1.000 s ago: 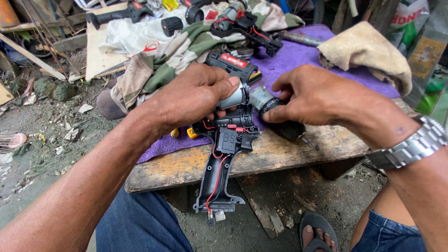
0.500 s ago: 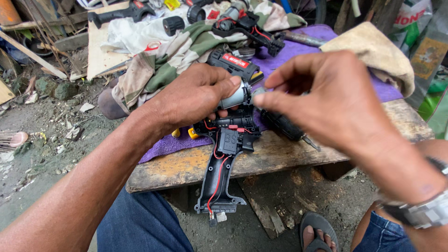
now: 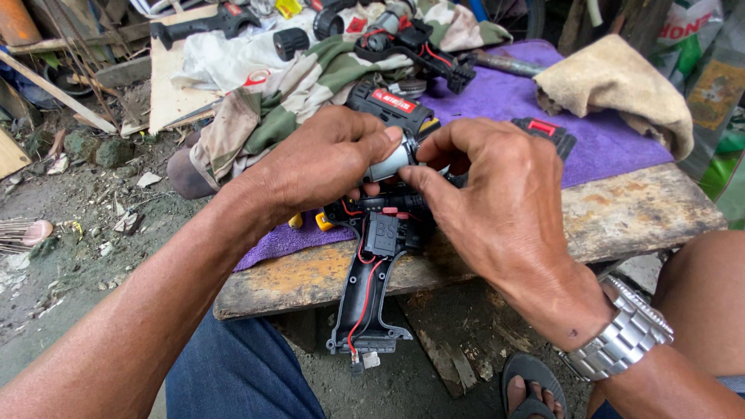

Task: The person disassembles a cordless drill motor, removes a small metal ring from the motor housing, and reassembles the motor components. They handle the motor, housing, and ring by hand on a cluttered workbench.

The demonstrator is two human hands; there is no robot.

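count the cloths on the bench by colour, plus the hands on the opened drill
purple cloth: 1
tan cloth: 1
camouflage cloth: 1
hands on the opened drill shell: 2, left hand and right hand
total: 5
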